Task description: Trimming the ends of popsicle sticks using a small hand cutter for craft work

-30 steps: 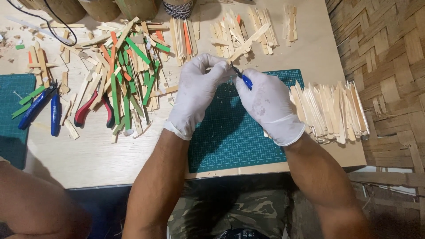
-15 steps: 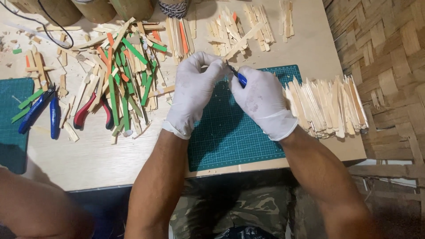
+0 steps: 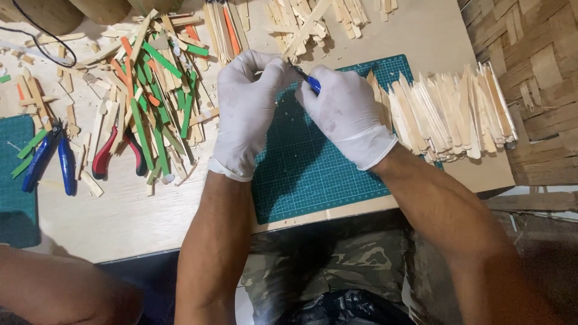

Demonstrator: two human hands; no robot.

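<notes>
We work with both gloved hands raised just above the far edge of the green mat (image 3: 313, 174). Our right hand (image 3: 346, 117) is clenched around a blue-handled cutter (image 3: 308, 80), its tip pointing toward our left hand (image 3: 250, 111), whose fingers are pinched together at that tip; we cannot tell what they grip. Cut sticks (image 3: 451, 111) lie stacked just right of the mat. Coloured sticks (image 3: 150, 96), red pliers (image 3: 114, 153) and blue pliers (image 3: 51, 159) lie on the worktop (image 3: 120, 222) to the left.
</notes>
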